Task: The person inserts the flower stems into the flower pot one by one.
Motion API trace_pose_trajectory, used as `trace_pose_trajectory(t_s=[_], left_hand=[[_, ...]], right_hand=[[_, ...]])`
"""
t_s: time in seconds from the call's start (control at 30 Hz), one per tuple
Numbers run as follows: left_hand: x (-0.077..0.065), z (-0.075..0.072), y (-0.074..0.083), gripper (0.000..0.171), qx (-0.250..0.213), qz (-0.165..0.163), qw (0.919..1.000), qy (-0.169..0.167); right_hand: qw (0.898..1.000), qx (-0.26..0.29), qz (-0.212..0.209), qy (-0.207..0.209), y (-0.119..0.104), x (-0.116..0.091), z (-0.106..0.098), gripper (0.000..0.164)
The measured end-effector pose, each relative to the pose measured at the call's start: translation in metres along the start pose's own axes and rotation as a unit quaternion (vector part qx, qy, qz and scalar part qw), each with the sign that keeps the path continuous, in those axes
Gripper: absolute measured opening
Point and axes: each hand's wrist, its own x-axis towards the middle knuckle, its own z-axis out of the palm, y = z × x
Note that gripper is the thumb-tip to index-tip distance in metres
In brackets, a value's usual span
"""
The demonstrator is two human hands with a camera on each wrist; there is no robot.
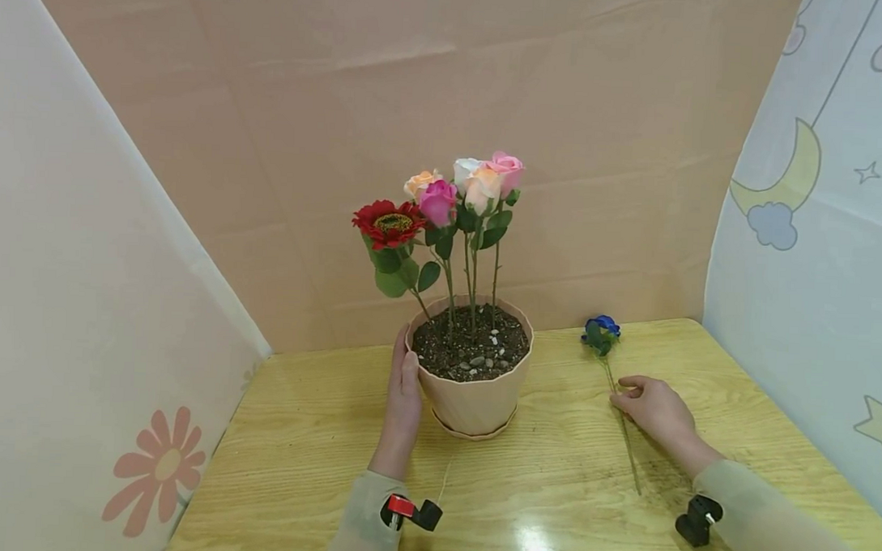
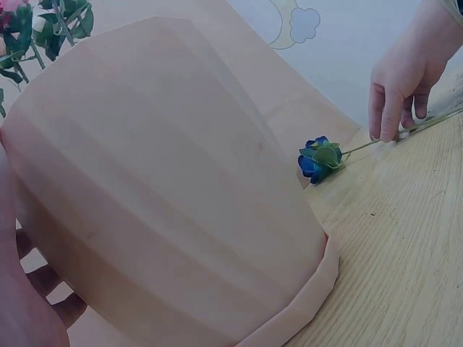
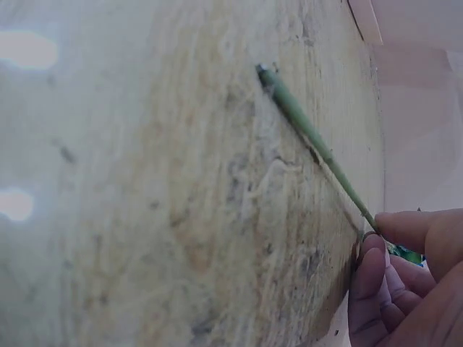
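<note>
My left hand (image 1: 405, 388) rests against the left side of a pale peach flowerpot (image 1: 473, 406), its fingers lying along the wall below the rim. Dark soil (image 1: 438, 356) with pebbles fills the pot. Standing in it are a red daisy-like flower (image 1: 390, 223), a magenta rose (image 1: 438, 202) and several paler roses (image 1: 484, 188). To the right, my right hand (image 1: 655, 409) pinches the thin green stem (image 3: 311, 137) of a blue rose (image 1: 603, 326) between thumb and fingers, low over the table. The blue bloom points toward the back, and the cut stem end points toward me.
The pot stands in a matching saucer (image 1: 473, 433) on a light wooden table (image 1: 303, 465). Dark specks are scattered on the wood by my right hand. A peach cloth (image 1: 329, 142) hangs behind, with printed white cloths (image 1: 84, 255) at both sides.
</note>
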Motion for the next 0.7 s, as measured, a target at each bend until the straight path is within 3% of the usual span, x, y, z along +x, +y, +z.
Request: trace_pose_trajectory(t_s=[0.4, 0.53, 0.7], left_hand=[[0.0, 0.0, -0.002, 0.057, -0.004, -0.005, 1.0, -0.001], [0.0, 0.0, -0.002, 0.057, -0.005, -0.007, 1.0, -0.003], [-0.001, 0.0, -0.001, 0.057, -0.01, -0.006, 0.9999, -0.004]], right_hand=[[0.996, 0.082, 0.006, 0.019, -0.017, -0.015, -0.004, 0.051], [0.993, 0.113, -0.008, 0.03, -0.028, -0.02, -0.01, 0.05], [0.991, 0.111, -0.035, 0.062, -0.046, -0.026, -0.02, 0.049]])
